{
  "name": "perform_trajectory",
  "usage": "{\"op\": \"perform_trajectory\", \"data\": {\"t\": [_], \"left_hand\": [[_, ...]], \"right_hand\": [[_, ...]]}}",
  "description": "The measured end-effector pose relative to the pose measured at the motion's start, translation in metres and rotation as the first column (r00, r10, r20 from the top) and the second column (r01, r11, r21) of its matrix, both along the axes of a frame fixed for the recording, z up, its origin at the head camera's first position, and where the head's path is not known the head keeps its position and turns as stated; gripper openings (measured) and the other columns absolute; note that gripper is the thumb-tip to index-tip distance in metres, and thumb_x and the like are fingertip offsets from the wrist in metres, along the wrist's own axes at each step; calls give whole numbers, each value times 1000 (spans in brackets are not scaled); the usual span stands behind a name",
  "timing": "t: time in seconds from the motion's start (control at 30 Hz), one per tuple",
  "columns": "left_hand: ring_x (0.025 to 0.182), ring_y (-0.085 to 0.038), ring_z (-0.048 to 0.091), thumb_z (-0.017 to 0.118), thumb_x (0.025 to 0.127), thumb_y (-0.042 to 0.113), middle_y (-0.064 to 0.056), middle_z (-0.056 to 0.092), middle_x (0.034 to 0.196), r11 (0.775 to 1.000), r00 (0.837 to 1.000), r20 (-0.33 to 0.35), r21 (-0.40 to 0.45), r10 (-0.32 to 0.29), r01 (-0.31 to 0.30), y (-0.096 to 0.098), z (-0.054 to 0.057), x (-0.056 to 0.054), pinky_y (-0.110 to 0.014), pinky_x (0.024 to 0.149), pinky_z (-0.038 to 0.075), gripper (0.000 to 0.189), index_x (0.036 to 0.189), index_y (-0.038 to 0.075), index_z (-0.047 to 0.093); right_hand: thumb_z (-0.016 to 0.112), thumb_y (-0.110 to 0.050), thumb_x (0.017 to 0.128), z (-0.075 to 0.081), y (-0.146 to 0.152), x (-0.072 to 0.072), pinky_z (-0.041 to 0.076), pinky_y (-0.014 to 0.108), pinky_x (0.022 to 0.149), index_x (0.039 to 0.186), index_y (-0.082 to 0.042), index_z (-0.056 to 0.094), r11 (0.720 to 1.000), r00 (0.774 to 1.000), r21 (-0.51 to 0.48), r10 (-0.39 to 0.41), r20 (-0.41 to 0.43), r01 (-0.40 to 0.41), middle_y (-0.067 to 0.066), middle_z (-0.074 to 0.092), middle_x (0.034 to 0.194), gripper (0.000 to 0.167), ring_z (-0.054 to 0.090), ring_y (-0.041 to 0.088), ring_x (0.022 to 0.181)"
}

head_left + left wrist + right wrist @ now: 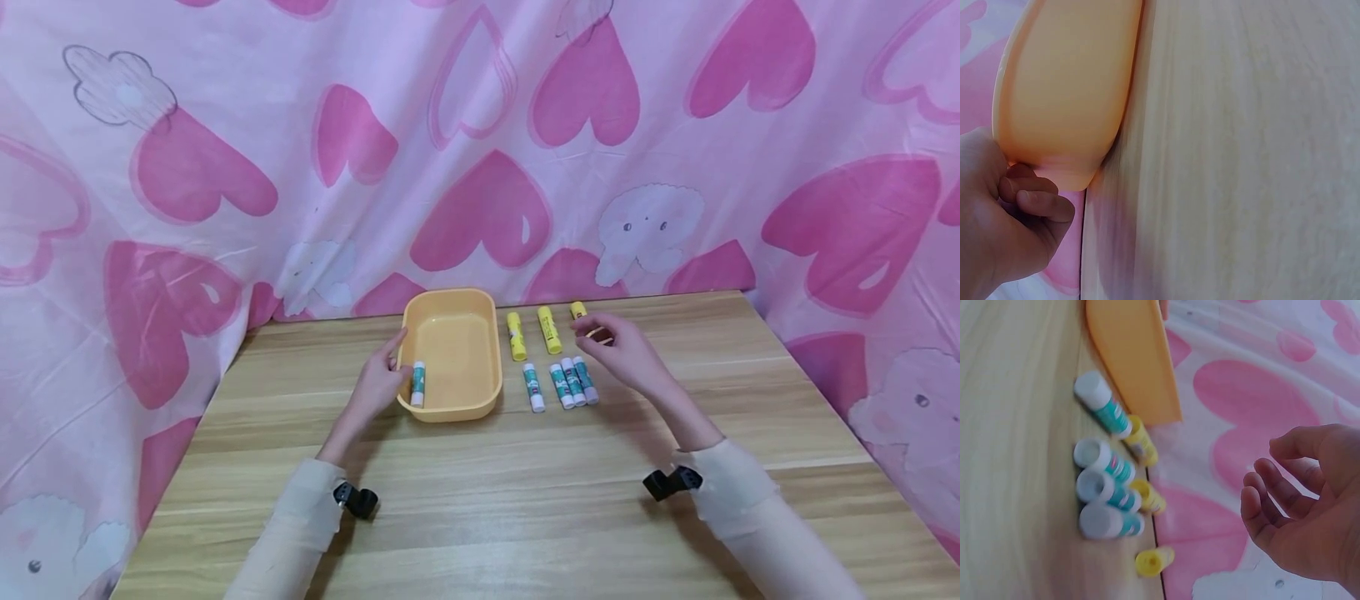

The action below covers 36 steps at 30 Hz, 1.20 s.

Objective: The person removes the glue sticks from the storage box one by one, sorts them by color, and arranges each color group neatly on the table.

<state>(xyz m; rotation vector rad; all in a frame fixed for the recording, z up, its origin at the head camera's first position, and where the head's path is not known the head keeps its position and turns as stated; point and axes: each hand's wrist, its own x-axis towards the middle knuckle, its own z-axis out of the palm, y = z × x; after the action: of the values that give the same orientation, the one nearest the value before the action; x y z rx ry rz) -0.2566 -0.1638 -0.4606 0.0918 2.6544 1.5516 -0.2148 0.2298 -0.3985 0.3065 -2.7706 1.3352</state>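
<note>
My left hand (378, 383) grips the left rim of a yellow-orange plastic tray (457, 413), thumb over the edge; in the left wrist view its other fingers are curled at the tray's end. One white-and-teal glue stick (417, 385) lies inside the tray, near the thumb. My right hand (626, 354) hovers beside the rightmost yellow glue stick (578, 310), partly covering it in the head view. In the right wrist view, that hand's fingers (1263, 522) are loosely bent, holding nothing, apart from the glue sticks.
Two more yellow glue sticks (549, 330) lie in the back row, right of the tray. In front are a separate teal glue stick (533, 387) and a tight group of teal ones (573, 383). A pink heart-patterned curtain (480, 217) hangs behind the wooden table (480, 500).
</note>
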Motion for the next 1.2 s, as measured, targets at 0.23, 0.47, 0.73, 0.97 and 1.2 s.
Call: {"op": "perform_trajectory", "data": {"t": [0.23,0.47,0.73,0.97,1.2], "left_hand": [[53,-10,36,60,85,5,5,34,62,1000,1000,2,11,1,-1,0,0,1,-20,45,34,77,155,24,35],[51,-9,38,60,85,4,5,36,59,999,1000,2,34,-11,11,-2,-2,1,-21,45,35,78,156,22,34],[51,-10,35,61,85,4,5,34,60,1000,1000,-9,16,-6,6,-1,-1,0,-21,45,32,78,156,22,35],[52,-10,35,61,84,3,5,34,60,1000,1000,-14,5,-8,8,0,0,-1,-21,45,32,78,155,21,35],[52,-10,36,61,86,3,5,34,60,1000,1000,-8,6,-10,10,0,0,0,-21,45,34,77,156,22,35]], "right_hand": [[62,-23,96,13,-26,-1,54,31,81,123,-12,66,999,999,9,31,13,-31,7,67,114,29,61,23,96],[63,-20,95,24,-55,-6,55,38,86,121,-11,66,994,994,-25,105,13,-104,6,67,115,27,62,23,100],[64,-17,94,26,-83,-13,56,34,82,120,-9,67,983,984,-51,177,-19,-178,7,68,108,27,63,22,96],[63,-20,94,29,-106,-19,55,32,79,120,-13,68,976,977,-30,215,13,-215,4,66,106,27,63,21,94],[63,-19,95,32,-131,-26,55,29,76,118,-12,67,958,956,-29,287,55,-285,3,65,102,24,62,19,90]]}}
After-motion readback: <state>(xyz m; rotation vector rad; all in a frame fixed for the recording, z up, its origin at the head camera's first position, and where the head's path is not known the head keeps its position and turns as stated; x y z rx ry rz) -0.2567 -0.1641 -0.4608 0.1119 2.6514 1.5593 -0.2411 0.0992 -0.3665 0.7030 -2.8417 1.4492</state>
